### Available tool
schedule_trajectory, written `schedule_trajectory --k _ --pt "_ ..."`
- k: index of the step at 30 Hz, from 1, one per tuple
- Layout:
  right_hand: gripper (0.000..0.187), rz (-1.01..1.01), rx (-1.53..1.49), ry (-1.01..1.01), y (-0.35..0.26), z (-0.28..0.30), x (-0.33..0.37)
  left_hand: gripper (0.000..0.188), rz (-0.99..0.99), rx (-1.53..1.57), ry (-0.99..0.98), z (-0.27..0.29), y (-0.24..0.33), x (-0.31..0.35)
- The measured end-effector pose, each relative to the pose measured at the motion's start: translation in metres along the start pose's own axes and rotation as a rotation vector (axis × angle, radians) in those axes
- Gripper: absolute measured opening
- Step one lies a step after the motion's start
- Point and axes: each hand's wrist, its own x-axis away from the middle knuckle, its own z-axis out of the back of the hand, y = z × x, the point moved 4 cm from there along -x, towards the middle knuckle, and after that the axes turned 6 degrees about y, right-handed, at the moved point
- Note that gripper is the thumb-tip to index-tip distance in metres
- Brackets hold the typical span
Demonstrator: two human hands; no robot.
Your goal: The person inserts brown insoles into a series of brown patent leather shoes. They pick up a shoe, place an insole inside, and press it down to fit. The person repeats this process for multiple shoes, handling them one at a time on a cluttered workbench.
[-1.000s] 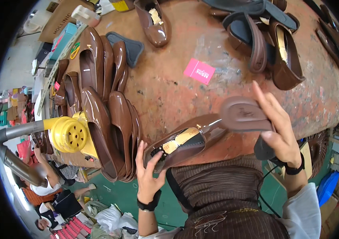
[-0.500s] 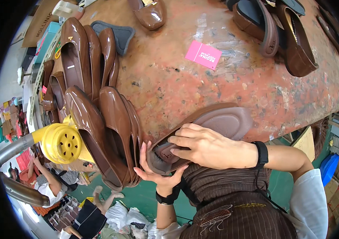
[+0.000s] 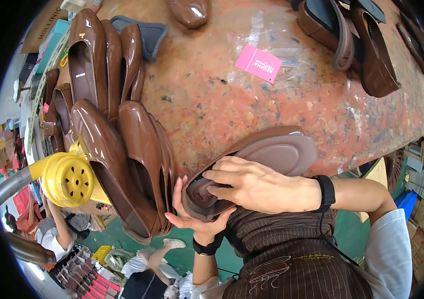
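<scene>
A brown shoe (image 3: 267,132) lies at the table's near edge, its heel toward the left. My left hand (image 3: 202,225) cups the heel end from below, thumb and fingers around its sides. A mauve-brown insole (image 3: 291,152) sits with the shoe; its wide front part lies over the shoe's opening and front. My right hand (image 3: 267,187) reaches across from the right, fingers bent down inside the heel part and gripping at the insole. That hand hides the shoe's middle.
Glossy brown shoes (image 3: 142,127) stand stacked at the left, beside a yellow round lamp head (image 3: 67,179). A grey insole piece (image 3: 144,37) lies behind them. A pink card (image 3: 259,63) is on the worn table (image 3: 202,99). More shoes (image 3: 379,60) stand at the far right.
My view has shifted slightly. Both hands stay on the shoe, with the right fingers slightly moved within the heel part. A person's leg in the background has moved right.
</scene>
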Motion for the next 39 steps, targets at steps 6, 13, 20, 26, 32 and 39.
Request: schedule_trajectory --k 6,13,20,26,32,39 --pt "0.036 -0.011 0.009 -0.002 0.000 -0.004 -0.003 0.143 -0.009 -0.013 0.008 0.000 0.000 -0.001" --pt "0.033 0.018 0.271 -0.121 -0.033 0.015 -0.015 0.137 0.027 0.040 0.026 0.001 -0.005 0.006" --pt "0.029 0.007 0.320 -0.112 -0.039 0.017 -0.018 0.138 0.020 -0.038 0.031 0.001 -0.002 0.006" --pt "0.018 0.029 0.126 0.043 -0.012 -0.003 -0.009 0.140 -0.015 -0.028 0.036 -0.002 0.001 -0.001" --pt "0.018 0.068 0.196 0.053 -0.006 -0.009 -0.007 0.137 0.022 -0.041 0.046 0.000 -0.002 0.004" --pt "0.022 0.086 0.329 0.052 -0.007 -0.016 -0.004 0.137 0.022 -0.083 0.014 0.002 -0.003 0.002"
